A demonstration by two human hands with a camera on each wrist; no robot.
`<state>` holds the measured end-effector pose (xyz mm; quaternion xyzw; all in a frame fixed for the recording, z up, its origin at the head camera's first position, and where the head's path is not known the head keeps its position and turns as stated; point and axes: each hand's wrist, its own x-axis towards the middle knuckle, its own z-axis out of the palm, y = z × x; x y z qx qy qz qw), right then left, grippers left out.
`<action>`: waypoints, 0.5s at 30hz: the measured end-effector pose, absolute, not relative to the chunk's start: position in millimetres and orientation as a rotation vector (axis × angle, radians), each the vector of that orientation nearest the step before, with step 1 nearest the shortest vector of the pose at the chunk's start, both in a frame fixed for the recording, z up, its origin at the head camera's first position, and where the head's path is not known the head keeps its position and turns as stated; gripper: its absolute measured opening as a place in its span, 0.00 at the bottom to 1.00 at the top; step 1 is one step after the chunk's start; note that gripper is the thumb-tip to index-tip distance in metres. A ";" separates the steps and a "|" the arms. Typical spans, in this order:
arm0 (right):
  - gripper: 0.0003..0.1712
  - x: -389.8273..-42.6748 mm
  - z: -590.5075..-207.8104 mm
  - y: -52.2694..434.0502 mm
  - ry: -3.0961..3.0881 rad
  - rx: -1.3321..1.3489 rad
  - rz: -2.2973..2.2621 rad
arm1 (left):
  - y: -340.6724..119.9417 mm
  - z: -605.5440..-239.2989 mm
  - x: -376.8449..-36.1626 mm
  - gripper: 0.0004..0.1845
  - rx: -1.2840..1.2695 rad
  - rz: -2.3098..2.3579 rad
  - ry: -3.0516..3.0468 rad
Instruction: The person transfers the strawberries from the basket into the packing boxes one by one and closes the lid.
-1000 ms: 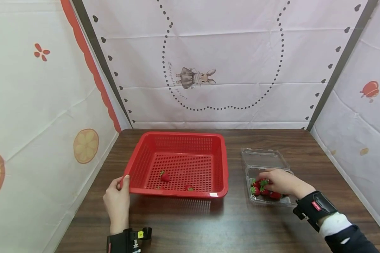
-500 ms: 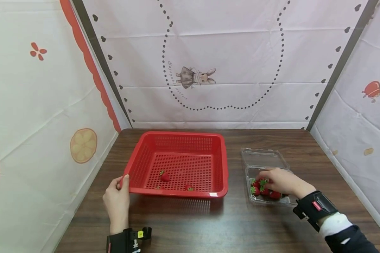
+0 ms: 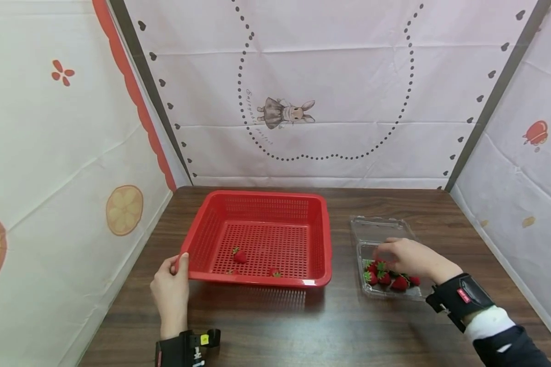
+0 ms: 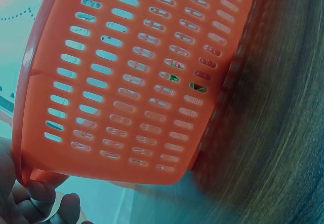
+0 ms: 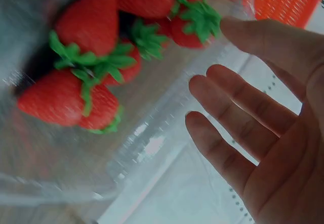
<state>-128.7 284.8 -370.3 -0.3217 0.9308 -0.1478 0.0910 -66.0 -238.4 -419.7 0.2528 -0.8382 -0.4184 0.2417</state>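
At its front left corner, a red plastic basket [image 3: 257, 280] is held by my left hand [image 3: 171, 293], the thumb on top of the rim. In the left wrist view its slotted wall [image 4: 116, 97] fills the frame and curled fingers [image 4: 40, 198] show below the rim. Inside lie a strawberry [image 3: 240, 256] and two more, partly hidden by the front wall. My right hand [image 3: 415, 259] hovers over a clear plastic box [image 3: 372, 291] with several strawberries [image 3: 384, 278]. In the right wrist view its fingers [image 5: 248, 115] are extended beside the strawberries [image 5: 91, 21], holding nothing.
The clear box's lid [image 3: 383, 230] lies folded back behind it. Brown wooden tabletop [image 3: 275, 331] stretches in front of the basket and between it and the box. White printed cloth walls [image 3: 321, 92] enclose the back and both sides.
My right hand has risen slightly and drawn back from the strawberries, uncovering more of them. The left hand and the basket have stayed in place.
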 end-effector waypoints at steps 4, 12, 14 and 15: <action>0.18 -133.8 -356.1 281.8 2.761 -0.899 -0.433 | -238.6 -419.8 -65.6 0.27 0.703 -1.145 -2.288; 0.17 -151.5 -330.3 266.4 2.840 -0.949 -0.434 | -238.0 -419.7 -65.0 0.28 0.711 -1.159 -2.298; 0.17 -158.0 -325.0 260.6 2.851 -1.001 -0.431 | -238.0 -419.7 -65.1 0.28 0.715 -1.160 -2.299; 0.17 -161.3 -322.2 257.7 2.853 -1.027 -0.429 | -238.0 -419.6 -64.9 0.29 0.719 -1.163 -2.300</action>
